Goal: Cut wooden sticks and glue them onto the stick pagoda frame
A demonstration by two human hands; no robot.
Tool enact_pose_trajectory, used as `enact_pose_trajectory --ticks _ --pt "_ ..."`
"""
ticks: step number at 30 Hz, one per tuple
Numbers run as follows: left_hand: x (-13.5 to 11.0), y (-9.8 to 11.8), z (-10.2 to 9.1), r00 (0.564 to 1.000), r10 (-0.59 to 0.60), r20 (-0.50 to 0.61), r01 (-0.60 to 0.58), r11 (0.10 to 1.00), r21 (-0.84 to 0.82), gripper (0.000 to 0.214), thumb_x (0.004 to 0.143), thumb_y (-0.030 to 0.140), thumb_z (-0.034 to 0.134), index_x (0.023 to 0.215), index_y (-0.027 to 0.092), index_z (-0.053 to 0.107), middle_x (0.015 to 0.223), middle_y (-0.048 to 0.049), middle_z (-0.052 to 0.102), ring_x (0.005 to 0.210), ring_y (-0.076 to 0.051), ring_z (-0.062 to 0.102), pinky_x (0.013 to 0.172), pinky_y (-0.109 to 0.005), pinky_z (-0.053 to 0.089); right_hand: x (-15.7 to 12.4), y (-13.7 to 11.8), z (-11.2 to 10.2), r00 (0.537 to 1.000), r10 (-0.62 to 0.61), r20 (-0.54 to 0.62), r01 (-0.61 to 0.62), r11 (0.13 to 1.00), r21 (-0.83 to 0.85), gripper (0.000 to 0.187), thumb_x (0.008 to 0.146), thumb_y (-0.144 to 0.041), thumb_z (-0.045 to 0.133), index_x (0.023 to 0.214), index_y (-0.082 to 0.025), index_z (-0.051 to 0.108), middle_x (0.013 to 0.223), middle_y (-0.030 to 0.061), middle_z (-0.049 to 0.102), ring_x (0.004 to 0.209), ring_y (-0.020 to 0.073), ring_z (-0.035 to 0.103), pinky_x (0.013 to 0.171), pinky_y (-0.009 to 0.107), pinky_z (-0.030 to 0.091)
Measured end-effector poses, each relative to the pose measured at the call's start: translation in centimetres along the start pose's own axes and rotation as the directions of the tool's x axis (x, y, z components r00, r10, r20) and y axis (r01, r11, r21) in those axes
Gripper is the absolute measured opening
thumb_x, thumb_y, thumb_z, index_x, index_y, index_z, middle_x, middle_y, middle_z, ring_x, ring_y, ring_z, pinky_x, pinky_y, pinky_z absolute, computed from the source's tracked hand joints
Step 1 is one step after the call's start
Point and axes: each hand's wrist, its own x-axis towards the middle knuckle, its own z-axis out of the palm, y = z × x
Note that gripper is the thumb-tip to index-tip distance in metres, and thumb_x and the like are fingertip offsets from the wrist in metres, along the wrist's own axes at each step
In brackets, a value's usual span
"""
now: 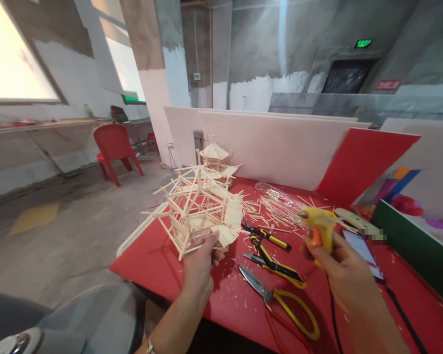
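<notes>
Head view: the stick model (205, 221), over the red table (225, 292), should prove light, stiff but fragile; best held by its lower edge, where the left hand (203, 253) clamps it. The right hand (341, 265) grips a glue gun (324, 221).

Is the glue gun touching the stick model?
Apart. The head view shows the glue gun in the right hand, off to the model's right, with loose sticks and red table visible between them.
</notes>
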Motion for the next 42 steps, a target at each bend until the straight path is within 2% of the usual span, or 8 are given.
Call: enact_pose_trajectory --ticks 5,9,13,19,27,30,35,42 --pt "0.1 -0.2 -0.2 1.0 0.005 -0.003 -0.005 1.0 -0.011 0.026 0.06 0.031 0.08 0.058 0.014 0.062 0.047 0.0027 0.059 0.036 -0.008 0.051 0.035 -0.017 0.032 1.0 -2.9 3.4 0.993 -0.085 0.085 0.088 0.995 -0.037 0.044 0.075 -0.047 0.064 0.108 -0.019 0.06 0.088 0.0038 0.067 0.072 0.0174 0.059 0.062 0.026 0.047" --pt "-0.1 -0.1 -0.2 0.999 -0.032 -0.018 0.032 0.999 0.0 0.026 0.06 0.032 0.081 0.061 0.014 0.062 0.048 0.0029 0.06 0.035 -0.007 0.051 0.035 -0.017 0.032 2.1 -1.2 3.5 0.997 -0.072 0.014 0.073 0.955 -0.287 0.043 0.074 -0.05 0.059 0.105 -0.019 0.06 0.083 0.0054 0.066 0.073 0.0212 0.059 0.062 0.029 0.045" --pt "-0.4 -0.1 -0.3 0.999 -0.041 -0.027 0.041 0.999 0.001 0.026 0.059 0.032 0.083 0.067 0.014 0.065 0.049 0.003 0.061 0.039 -0.009 0.055 0.034 -0.017 0.035 2.1 4.1 1.2 0.991 -0.013 -0.137 -0.071 0.807 -0.587 0.047 0.073 -0.049 0.053 0.108 -0.019 0.061 0.092 0.0103 0.069 0.081 0.0256 0.061 0.066 0.03 0.045" --pt "-0.3 -0.1 -0.7 1.0 -0.009 -0.012 0.009 1.0 -0.002 0.031 0.053 0.024 0.087 0.076 0.014 0.069 0.061 0.0022 0.069 0.047 -0.01 0.058 0.037 -0.016 0.04 -1.3 10.9 -4.2 0.963 0.122 -0.24 -0.258 0.679 -0.687 0.059 0.081 -0.05 0.036 0.118 -0.01 0.058 0.083 0.0104 0.07 0.072 0.0239 0.065 0.061 0.03 0.047" --pt "-3.4 -1.7 -3.9 0.985 -0.169 -0.02 0.17 0.982 0.079 0.061 0.037 0.028 0.094 0.095 0.021 0.076 0.076 0.0004 0.075 0.068 -0.012 0.065 0.063 -0.017 0.054 -4.1 10.9 -7.8 0.935 0.092 -0.342 -0.346 0.448 -0.825 0.047 0.082 -0.036 0.041 0.112 -0.009 0.065 0.093 0.0186 0.069 0.085 0.0308 0.064 0.074 0.039 0.047" --pt "-4.5 -3.4 -5.0 0.975 -0.205 0.085 0.186 0.964 0.189 0.052 0.042 0.035 0.093 0.088 0.018 0.077 0.072 -0.0014 0.073 0.069 -0.013 0.064 0.064 -0.018 0.053 -4.4 8.8 -6.7 0.957 -0.04 -0.287 -0.241 0.437 -0.866 0.048 0.085 -0.034 0.045 0.123 -0.009 0.061 0.115 0.0221 0.063 0.108 0.0351 0.057 0.091 0.046 0.042" --pt "-4.7 -5.2 -4.0 0.938 -0.185 0.293 0.113 0.963 0.246 0.036 0.057 0.042 0.087 0.08 0.018 0.075 0.072 -0.0033 0.071 0.067 -0.016 0.063 0.064 -0.023 0.052 -3.1 5.6 -1.4 0.97 -0.18 0.164 0.241 0.608 -0.757 0.031 0.093 -0.036 0.045 0.105 -0.023 0.07 0.107 0.006 0.071 0.099 0.0207 0.063 0.09 0.031 0.047" --pt "-4.5 -5.4 -2.9 0.904 -0.173 0.392 0.078 0.966 0.245 0.027 0.067 0.041 0.08 0.079 0.018 0.072 0.066 -0.0028 0.068 0.061 -0.016 0.061 0.06 -0.026 0.05 -0.6 4.4 4.5 0.933 -0.151 0.327 0.352 0.572 -0.741 0.025 0.094 -0.034 0.048 0.1 -0.023 0.071 0.096 0.0045 0.072 0.092 0.0191 0.064 0.079 0.027 0.045"
